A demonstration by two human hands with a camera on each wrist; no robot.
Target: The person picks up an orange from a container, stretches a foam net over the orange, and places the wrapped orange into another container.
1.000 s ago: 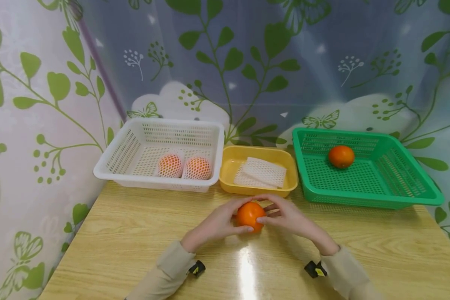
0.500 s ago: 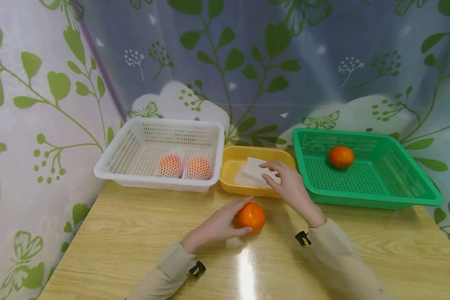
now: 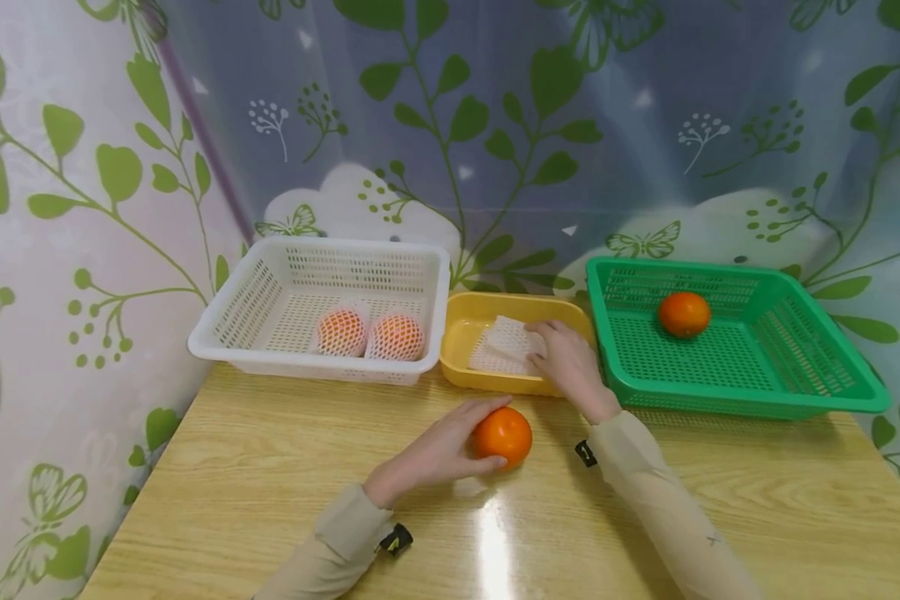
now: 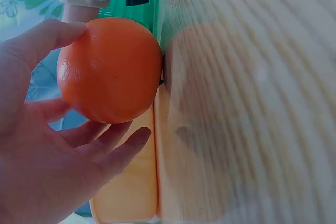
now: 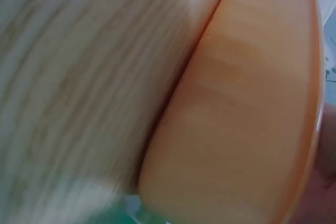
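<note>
An orange (image 3: pixel 504 437) rests on the table, and my left hand (image 3: pixel 444 446) curls round its left side. In the left wrist view the thumb lies against the orange (image 4: pixel 110 70) on one side, with the fingers bent along the other. My right hand (image 3: pixel 572 362) reaches into the yellow basin (image 3: pixel 461 321), its fingers and thumb right at the white foam nets (image 3: pixel 504 342). From the right wrist the basin wall (image 5: pixel 236 108) hides the fingertips; whether they pinch a net I cannot tell.
At the left stands a white basket (image 3: pixel 225 333) holding two net-wrapped fruits (image 3: pixel 397 337). A green basket (image 3: pixel 735 400) on the right holds another orange (image 3: pixel 684 314). A patterned curtain (image 3: pixel 510 125) hangs behind the wooden table (image 3: pixel 270 467).
My right hand has left the orange, moved up over the yellow basin and come down onto the foam nets. My left hand has stayed at the orange.
</note>
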